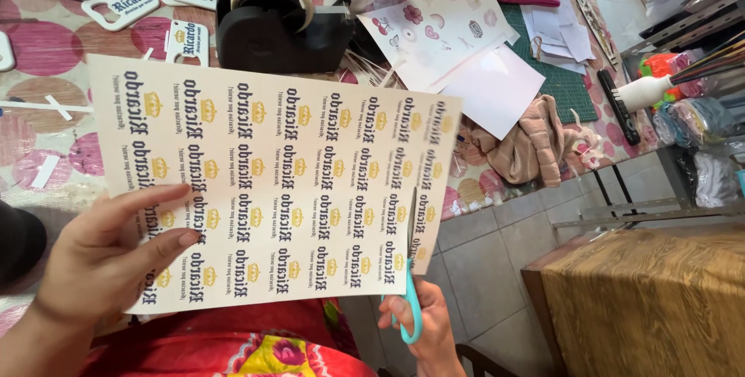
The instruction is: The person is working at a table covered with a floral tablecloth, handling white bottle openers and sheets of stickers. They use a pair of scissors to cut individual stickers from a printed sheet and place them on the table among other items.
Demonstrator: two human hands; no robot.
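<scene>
— What is the left hand point(101, 257) doing?
— At lower left of the frame it grips the printed sheet point(272, 191) by its edge, thumb on top, the sheet spanning the middle of the frame above the table point(46, 125).
— And the right hand point(423, 326)?
— Low centre, closed on teal-handled scissors point(410, 284), blades reaching up into the sheet's lower right edge.
— Anything behind?
— A black tape dispenser point(275, 24) at upper centre, white tags point(120, 4) at upper left, a beige cloth point(531, 144) at right.
</scene>
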